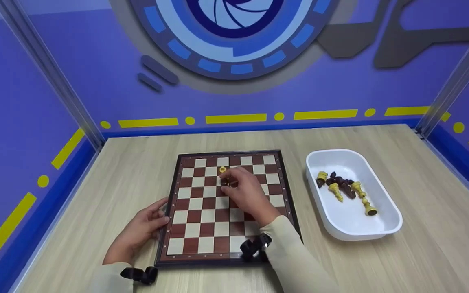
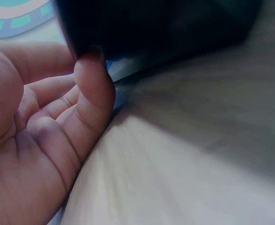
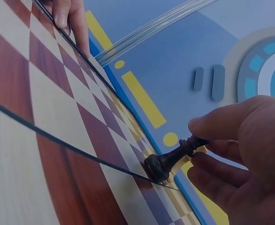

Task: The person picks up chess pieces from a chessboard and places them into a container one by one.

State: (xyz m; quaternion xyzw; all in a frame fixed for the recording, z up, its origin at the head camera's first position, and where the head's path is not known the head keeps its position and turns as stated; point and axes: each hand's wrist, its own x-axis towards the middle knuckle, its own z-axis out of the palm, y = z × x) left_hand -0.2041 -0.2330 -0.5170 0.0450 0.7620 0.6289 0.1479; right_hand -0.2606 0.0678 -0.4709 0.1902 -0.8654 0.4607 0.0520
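Observation:
A brown-and-cream chessboard (image 1: 196, 203) lies on the table. My left hand (image 1: 141, 226) grips its left edge, the thumb on the rim; in the left wrist view, fingers (image 2: 92, 89) bend against the board's dark side (image 2: 160, 33). Over the far half of the board, my right hand (image 1: 248, 193) pinches a dark chess piece (image 3: 167, 161) by its upper part. That piece leans in the right wrist view, its round base at the squares; whether it touches them I cannot tell. Just beyond the right fingertips is a yellow chess piece (image 1: 222, 169) on the board.
To the right of the board stands a white plastic tray (image 1: 328, 219) containing several yellow and dark chess pieces (image 1: 346, 188), lying jumbled. A blue printed wall (image 1: 96, 73) rises behind the wooden table (image 1: 136, 162), with side walls at left and right.

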